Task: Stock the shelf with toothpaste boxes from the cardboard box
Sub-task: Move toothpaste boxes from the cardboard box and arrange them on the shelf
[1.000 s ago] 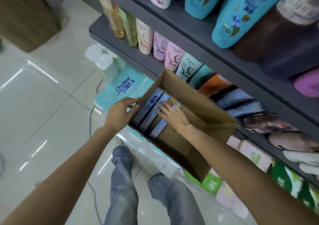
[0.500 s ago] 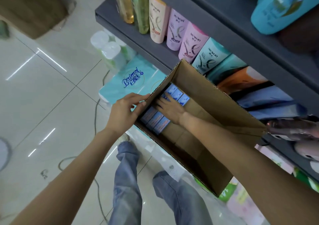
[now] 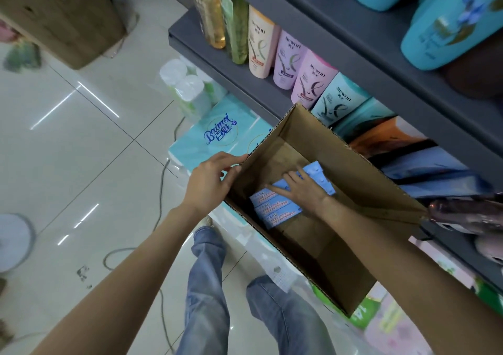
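An open brown cardboard box [image 3: 362, 169] stands in front of the grey shelf [image 3: 245, 81]. Light blue toothpaste boxes [image 3: 275, 210] lie flat on its bottom. My left hand [image 3: 209, 183] grips the box's left wall at the rim, thumb outside and fingers curled over the edge. My right hand [image 3: 302, 190] is inside the box, fingers closed around one blue toothpaste box [image 3: 317, 176] that is tilted up off the others.
Bottles of shampoo [image 3: 285, 58] stand along the shelf behind the box. Tissue packs [image 3: 220, 137] and toilet rolls [image 3: 185, 85] sit on the floor below it. A cable [image 3: 160, 191] lies across the tiled floor. My legs [image 3: 209, 286] are beneath.
My right hand has closed on one toothpaste box and tipped it up and to the right, away from the row. The left hand keeps its hold on the box wall.
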`<move>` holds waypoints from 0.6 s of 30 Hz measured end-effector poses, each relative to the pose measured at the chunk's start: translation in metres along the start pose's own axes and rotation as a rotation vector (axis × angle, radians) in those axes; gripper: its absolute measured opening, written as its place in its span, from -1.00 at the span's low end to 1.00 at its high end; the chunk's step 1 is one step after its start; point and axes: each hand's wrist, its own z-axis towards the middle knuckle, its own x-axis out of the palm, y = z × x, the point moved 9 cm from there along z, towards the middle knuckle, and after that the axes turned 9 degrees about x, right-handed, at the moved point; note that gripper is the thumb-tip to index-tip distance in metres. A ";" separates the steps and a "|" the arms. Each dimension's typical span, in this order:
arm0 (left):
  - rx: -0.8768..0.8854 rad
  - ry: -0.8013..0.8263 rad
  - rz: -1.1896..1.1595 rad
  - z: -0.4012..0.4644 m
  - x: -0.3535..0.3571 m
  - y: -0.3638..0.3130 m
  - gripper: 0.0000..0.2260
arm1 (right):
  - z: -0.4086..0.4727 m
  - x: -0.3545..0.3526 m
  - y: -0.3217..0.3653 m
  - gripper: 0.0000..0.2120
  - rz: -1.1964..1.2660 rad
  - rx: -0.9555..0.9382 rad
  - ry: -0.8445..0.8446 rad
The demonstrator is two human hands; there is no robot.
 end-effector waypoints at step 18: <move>-0.286 0.136 -0.795 -0.028 -0.070 -0.108 -0.55 | -0.198 -0.218 -0.083 -0.20 2.194 0.707 -0.038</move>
